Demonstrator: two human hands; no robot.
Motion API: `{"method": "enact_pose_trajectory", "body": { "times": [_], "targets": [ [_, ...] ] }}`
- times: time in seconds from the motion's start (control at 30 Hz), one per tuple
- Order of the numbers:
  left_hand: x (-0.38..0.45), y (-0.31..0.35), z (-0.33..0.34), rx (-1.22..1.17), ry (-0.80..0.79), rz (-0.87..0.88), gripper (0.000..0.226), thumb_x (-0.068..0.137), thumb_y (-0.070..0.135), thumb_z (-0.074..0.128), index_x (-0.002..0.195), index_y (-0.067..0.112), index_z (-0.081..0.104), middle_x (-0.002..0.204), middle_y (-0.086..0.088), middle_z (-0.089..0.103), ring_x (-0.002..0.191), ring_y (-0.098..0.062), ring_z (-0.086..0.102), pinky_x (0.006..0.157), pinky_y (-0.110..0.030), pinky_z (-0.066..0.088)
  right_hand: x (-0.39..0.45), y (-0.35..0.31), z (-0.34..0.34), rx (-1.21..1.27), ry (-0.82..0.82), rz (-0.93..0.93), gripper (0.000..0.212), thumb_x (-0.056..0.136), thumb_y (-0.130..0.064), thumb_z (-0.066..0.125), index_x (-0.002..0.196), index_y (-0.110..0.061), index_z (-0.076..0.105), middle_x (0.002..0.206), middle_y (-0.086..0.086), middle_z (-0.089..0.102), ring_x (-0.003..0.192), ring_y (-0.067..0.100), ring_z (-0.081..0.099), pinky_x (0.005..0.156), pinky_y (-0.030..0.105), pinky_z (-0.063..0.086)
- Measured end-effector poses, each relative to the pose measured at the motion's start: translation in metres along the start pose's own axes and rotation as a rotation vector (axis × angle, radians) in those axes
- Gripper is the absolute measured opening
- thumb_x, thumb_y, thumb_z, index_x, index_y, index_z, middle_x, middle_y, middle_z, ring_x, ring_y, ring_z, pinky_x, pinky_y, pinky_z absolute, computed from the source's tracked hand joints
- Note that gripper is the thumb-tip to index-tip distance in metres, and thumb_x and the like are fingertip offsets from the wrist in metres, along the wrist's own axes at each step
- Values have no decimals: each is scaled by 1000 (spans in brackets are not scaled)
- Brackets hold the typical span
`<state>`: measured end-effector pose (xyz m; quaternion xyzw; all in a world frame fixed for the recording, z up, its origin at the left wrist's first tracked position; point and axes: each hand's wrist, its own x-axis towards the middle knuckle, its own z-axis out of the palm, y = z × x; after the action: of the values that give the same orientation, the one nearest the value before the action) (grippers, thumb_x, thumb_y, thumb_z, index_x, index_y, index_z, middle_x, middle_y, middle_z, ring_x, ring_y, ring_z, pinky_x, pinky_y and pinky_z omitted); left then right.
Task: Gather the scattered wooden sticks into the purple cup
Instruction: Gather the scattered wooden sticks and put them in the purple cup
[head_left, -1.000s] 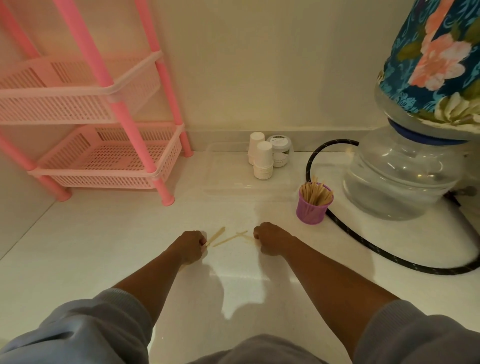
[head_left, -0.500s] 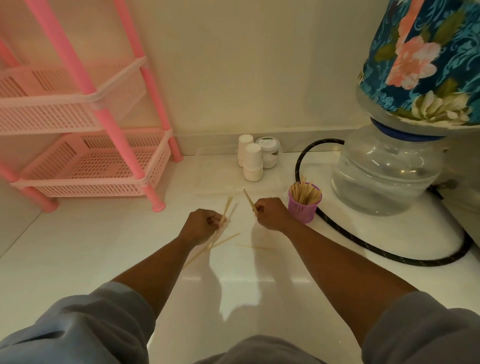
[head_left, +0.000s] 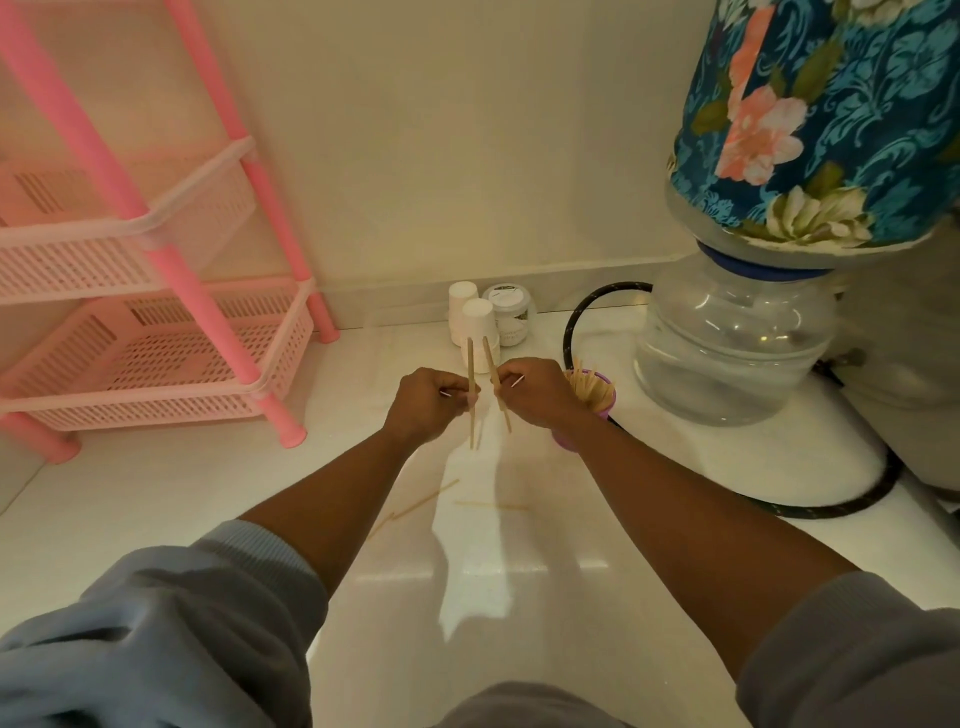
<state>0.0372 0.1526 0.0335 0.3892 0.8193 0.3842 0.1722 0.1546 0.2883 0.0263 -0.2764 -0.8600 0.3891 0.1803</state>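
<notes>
**Both hands up with sticks, more on the floor**

The left hand (head_left: 428, 402) pinches a thin pale wooden stick (head_left: 471, 387) upright; the right hand (head_left: 535, 392) pinches another stick (head_left: 491, 364), slightly tilted. Just beside the right wrist stands the small purple plastic cup (head_left: 605, 400), full of sticks. Loose sticks (head_left: 426, 501) lie on the glossy white floor (head_left: 519, 623) between the forearms.

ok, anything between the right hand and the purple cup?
Nothing. In the head view the right hand, gripping a stick, sits right against the purple cup and overlaps its left edge, so no gap or object shows between them.
</notes>
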Motion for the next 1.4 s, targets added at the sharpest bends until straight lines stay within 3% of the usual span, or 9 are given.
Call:
{"method": "enact_pose_trajectory", "body": {
  "times": [0.1,0.27,0.4,0.6,0.77,1.03,1.2,1.4],
  "targets": [
    [10,16,2,-26,10,17,16,85,18,74,101,17,78,88,-2,77,73,-6,71,71,-17,54,4,0,-13,21,73,22,19,86,-5,55,91,-8,74,92,7,72,83,20,63,69,22,44],
    [23,43,10,-69,43,71,15,85,15,74,99,12,78,82,-5,76,76,-18,73,81,-34,60,5,3,-35,75,169,58,20,84,-3,55,89,-9,74,89,4,73,78,15,63,73,26,51],
    [32,61,21,-90,33,85,16,85,13,74,100,11,78,82,-4,75,68,-7,68,81,-29,59,5,9,-50,43,217,77,21,85,-4,54,91,-8,73,90,7,73,82,18,65,76,29,52],
    [39,81,39,-109,0,104,17,86,12,73,102,9,77,90,-7,76,71,-6,66,84,-28,57,2,22,-67,42,249,87,20,84,-5,57,93,-12,74,88,-1,71,73,8,59,60,6,40],
    [40,92,54,-111,-25,137,15,86,10,73,101,9,76,85,-5,74,74,-10,67,84,-29,57,-3,33,-76,47,267,109,19,81,-3,56,87,-9,73,86,4,72,77,16,64,69,24,51],
    [36,97,74,-51,-61,182,15,86,13,73,100,11,78,89,-5,76,77,-10,67,79,-24,56,-12,46,-80,54,227,186,8,85,-15,64,79,-14,69,76,-2,67,70,13,58,56,16,43],
    [34,92,82,45,-84,197,20,85,16,74,104,11,76,99,-5,76,84,-10,67,73,-14,48,-18,49,-80,-13,159,209,5,86,-15,65,87,-13,70,86,3,70,78,18,62,64,25,48],
    [36,90,85,71,-71,173,22,86,15,73,107,12,75,106,-4,75,87,-7,64,72,-11,42,-20,53,-80,-61,147,189,14,86,-5,61,95,-9,71,96,6,71,81,13,59,69,22,46]
  ]
}}
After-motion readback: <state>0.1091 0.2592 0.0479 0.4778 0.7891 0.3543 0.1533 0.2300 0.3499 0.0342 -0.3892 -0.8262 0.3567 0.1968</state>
